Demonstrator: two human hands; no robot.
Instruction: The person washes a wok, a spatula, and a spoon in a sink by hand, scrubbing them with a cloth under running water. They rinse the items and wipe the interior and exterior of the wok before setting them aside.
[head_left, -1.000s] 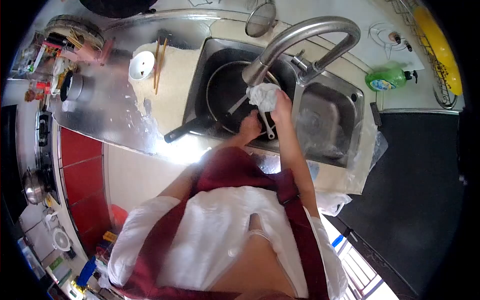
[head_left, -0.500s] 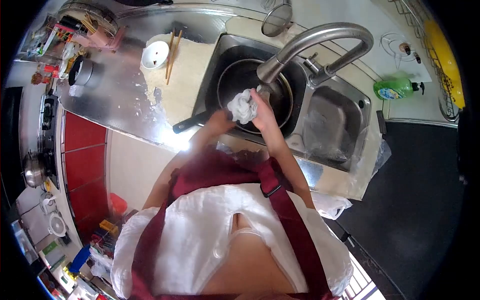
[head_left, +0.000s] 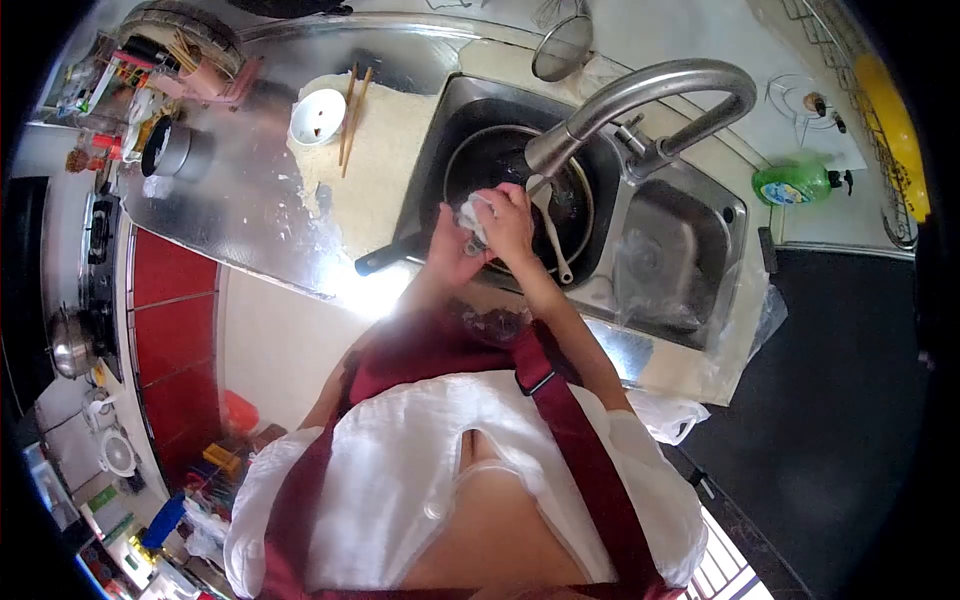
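Both my hands meet over the near rim of the left sink basin. My right hand (head_left: pixel 510 225) and my left hand (head_left: pixel 452 248) squeeze a white cloth (head_left: pixel 471 213) between them, and only a small part of the cloth shows. Below them a black frying pan (head_left: pixel 560 190) lies in the basin (head_left: pixel 440 130), its handle (head_left: pixel 385 256) sticking out over the counter edge. A white spoon (head_left: pixel 555 245) rests across the pan's near side. The curved steel faucet (head_left: pixel 650 85) arches above the pan.
A white bowl (head_left: pixel 317 115) and chopsticks (head_left: pixel 350 115) lie on a pale mat left of the sink. The right basin (head_left: pixel 665 255) holds clear plastic. Green dish soap (head_left: pixel 795 183) stands at the right, a strainer (head_left: pixel 562 45) behind the sink. A stove and pot sit far left.
The cloth came down from under the faucet spout toward me. My left hand rose from the pan to join the right, and both now close around the cloth.
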